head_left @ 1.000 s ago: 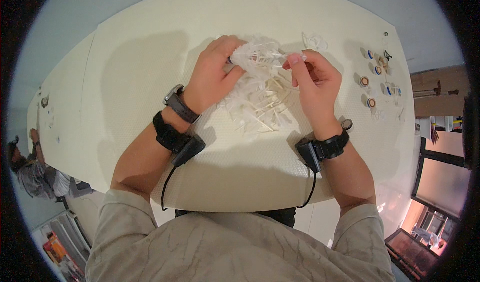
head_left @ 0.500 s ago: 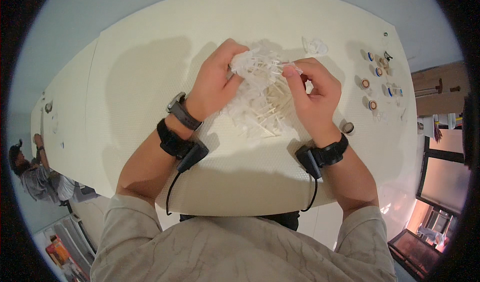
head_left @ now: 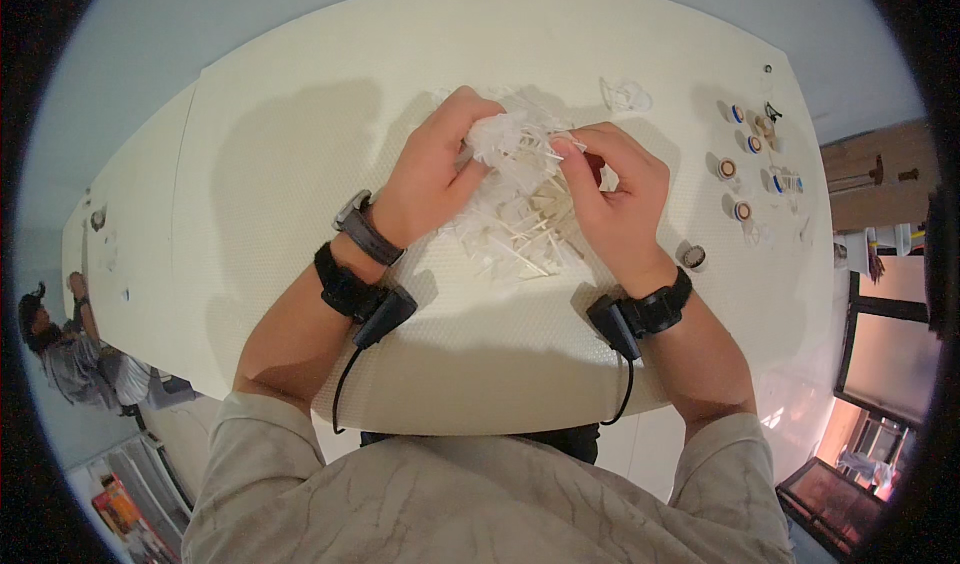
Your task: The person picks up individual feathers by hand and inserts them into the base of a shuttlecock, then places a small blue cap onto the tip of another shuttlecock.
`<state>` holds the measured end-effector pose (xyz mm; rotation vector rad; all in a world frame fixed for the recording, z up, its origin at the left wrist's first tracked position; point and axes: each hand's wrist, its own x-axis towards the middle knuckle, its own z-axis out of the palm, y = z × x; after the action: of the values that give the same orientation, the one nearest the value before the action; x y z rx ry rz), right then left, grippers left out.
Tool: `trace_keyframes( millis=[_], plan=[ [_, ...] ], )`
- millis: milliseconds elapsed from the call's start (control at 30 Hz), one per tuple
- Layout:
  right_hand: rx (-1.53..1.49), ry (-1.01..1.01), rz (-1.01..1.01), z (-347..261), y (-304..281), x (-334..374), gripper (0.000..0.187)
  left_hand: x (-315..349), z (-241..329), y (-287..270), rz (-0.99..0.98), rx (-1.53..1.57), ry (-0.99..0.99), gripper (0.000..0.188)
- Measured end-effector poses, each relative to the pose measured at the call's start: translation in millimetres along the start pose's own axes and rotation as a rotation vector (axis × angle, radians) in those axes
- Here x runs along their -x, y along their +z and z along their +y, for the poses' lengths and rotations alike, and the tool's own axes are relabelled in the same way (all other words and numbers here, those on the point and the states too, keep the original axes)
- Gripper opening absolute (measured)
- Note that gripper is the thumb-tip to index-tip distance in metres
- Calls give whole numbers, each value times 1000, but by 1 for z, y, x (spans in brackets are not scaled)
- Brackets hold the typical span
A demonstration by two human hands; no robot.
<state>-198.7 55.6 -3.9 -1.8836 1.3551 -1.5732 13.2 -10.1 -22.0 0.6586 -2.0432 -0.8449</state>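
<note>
My left hand [head_left: 435, 169] is closed around a bunch of crumpled, translucent white plastic pieces [head_left: 497, 139], held above the table. Close by on the right, my right hand [head_left: 622, 184] pinches a thin, clear-white plastic strip [head_left: 572, 146] between thumb and fingertips, at the bunch's edge. Whether the strip is still joined to the bunch cannot be made out. Below both hands lies a loose pile of thin whitish sticks and filmy scraps [head_left: 530, 234], partly covered by the bunch.
A small clump of clear plastic [head_left: 625, 95] lies beyond my right hand. Several small round containers [head_left: 727, 169] stand on the white table [head_left: 290, 164] at the right, one dark-topped container [head_left: 693, 256] nearer my wrist. A person [head_left: 75, 354] sits at the far left.
My right hand has shifted slightly left, bringing the pinched strip closer to the bunch. My left hand has dipped slightly toward me, still holding the bunch.
</note>
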Motion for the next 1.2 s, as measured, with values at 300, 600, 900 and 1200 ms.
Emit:
trace_keyframes(
  millis=[300,600,900,1200],
  plan=[
    [-50,34,-15,0,-2,0,14,-1,-5,2,-32,13,-29,51],
    [-147,123,-59,-2,-3,2,19,-1,1,5,4,5,-69,44],
    [-151,178,-93,-5,-3,2,20,2,5,4,-22,85,-97,39],
    [-158,186,-82,-3,-3,0,19,5,-5,2,-34,72,-117,35]
  ],
)
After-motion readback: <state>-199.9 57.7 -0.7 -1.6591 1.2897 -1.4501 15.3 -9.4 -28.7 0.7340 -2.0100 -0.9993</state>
